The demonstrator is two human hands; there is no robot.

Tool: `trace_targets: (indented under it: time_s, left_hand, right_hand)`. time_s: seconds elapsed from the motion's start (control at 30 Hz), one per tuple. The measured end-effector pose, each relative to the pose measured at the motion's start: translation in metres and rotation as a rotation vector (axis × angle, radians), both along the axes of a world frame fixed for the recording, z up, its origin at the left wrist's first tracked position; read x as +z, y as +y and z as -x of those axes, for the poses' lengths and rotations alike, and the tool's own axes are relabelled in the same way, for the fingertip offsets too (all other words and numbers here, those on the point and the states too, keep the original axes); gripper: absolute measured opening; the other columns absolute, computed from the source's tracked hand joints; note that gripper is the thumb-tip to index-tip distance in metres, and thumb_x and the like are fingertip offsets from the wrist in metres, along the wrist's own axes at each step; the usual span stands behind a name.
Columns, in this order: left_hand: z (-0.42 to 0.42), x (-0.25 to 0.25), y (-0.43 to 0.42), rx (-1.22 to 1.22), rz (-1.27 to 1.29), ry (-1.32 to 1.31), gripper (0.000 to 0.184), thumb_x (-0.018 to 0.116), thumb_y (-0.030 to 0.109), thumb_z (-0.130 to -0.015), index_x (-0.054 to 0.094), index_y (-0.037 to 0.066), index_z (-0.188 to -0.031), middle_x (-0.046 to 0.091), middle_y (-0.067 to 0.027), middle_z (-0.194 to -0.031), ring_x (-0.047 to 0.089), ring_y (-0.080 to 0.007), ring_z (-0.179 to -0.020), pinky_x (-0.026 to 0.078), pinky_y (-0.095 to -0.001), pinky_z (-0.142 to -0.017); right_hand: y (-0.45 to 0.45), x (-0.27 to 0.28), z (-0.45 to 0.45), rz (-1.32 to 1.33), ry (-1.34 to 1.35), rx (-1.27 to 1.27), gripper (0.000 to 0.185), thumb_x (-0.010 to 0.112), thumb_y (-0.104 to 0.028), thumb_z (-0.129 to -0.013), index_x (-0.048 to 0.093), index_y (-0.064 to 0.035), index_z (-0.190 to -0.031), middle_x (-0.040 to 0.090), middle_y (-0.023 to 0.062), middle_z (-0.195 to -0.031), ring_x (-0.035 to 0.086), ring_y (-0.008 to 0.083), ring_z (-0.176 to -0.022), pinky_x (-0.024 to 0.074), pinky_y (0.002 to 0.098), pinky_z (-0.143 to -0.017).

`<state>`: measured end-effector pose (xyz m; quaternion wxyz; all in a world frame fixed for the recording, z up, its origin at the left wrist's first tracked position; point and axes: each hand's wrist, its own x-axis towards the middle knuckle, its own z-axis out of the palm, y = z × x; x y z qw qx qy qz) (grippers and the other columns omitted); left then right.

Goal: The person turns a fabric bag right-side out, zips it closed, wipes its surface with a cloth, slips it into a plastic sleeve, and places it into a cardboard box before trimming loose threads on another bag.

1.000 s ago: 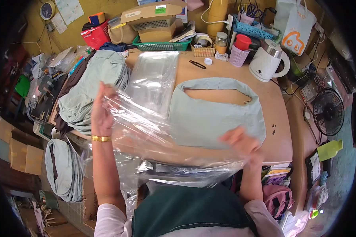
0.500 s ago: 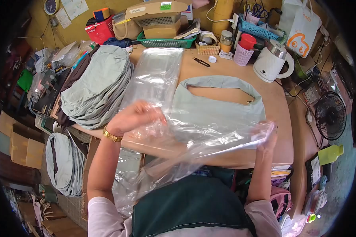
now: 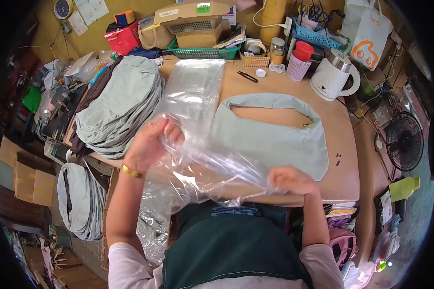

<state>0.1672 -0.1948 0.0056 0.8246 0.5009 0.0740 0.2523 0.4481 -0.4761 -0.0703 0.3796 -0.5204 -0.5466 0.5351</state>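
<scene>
A clear plastic bag [image 3: 212, 164] stretches between my two hands over the table's front edge. My left hand [image 3: 155, 143], with a gold watch at the wrist, is closed on its left end. At its right end my right hand [image 3: 292, 180] is closed on the plastic, slightly blurred. Beyond my right hand lies a pale green cloth bag [image 3: 270, 139], flat, its strap forming a loop at the top. Flat clear plastic bags [image 3: 193, 91] lie to its left. Farther left is a pile of pale green cloth bags [image 3: 120, 103].
Small black snips [image 3: 247, 76] and a white cap [image 3: 260, 72] lie at the back of the table [image 3: 345, 159]. A white kettle [image 3: 325, 77] stands back right, near a pink cup [image 3: 298, 67]. A green basket [image 3: 202, 52] holds boxes. More folded cloth [image 3: 79, 202] sits at lower left.
My right hand has moved left and down, off the cloth bag's right corner. My left hand has shifted slightly left and its fingers have curled. The plastic between them has bunched up.
</scene>
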Motion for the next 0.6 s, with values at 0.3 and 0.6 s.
trace_targets:
  time_s: [0.3,0.6]
  left_hand:
    - [0.037,-0.007,0.02,-0.375,-0.473,0.471,0.027,0.063,0.026,-0.093,0.06,0.003,-0.106,0.06,0.0023,-0.089,0.048,-0.0024,-0.07,0.039,-0.0187,-0.062]
    - [0.019,-0.008,0.008,-0.416,-0.881,0.873,0.039,0.062,0.032,-0.094,0.062,0.0,-0.116,0.068,-0.0029,-0.093,0.06,-0.0103,-0.078,0.048,-0.0273,-0.07]
  right_hand:
    - [-0.019,0.006,-0.019,-0.051,0.722,-0.412,0.028,0.063,-0.032,-0.088,0.063,-0.0036,-0.086,0.06,0.0,-0.074,0.056,0.0122,-0.064,0.0465,0.0278,-0.062]
    - [-0.015,-0.015,-0.02,-0.425,0.987,-0.665,0.026,0.064,-0.026,-0.091,0.069,-0.0001,-0.09,0.068,0.0054,-0.077,0.061,0.0148,-0.068,0.0496,0.0299,-0.068]
